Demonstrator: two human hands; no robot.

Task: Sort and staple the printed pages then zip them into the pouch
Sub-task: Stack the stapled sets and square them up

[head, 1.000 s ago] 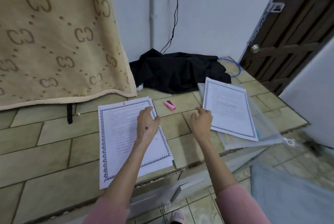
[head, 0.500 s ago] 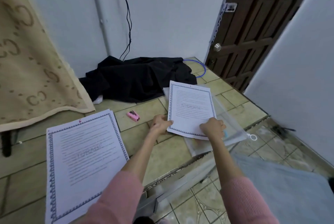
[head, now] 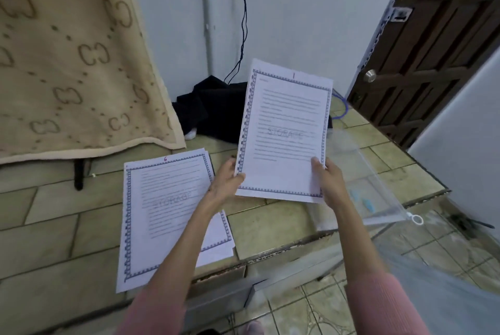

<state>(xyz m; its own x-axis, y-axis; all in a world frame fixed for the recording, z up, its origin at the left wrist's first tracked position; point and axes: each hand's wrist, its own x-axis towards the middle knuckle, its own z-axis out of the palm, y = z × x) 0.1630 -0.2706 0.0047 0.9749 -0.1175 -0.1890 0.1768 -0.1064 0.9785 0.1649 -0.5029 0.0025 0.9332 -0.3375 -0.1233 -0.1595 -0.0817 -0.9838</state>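
Blue-bordered white printed pages (head: pixel 284 131) marked 1 are up off the counter, left hand (head: pixel 226 181) and right hand (head: pixel 328 180) pinching the bottom corners.

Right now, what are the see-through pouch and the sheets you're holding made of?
The pouch looks like thin clear plastic: the tiles show through it, and it shines. The held pages look like plain matte white paper, printed, thin enough to bend, gripped by the left hand and right hand.
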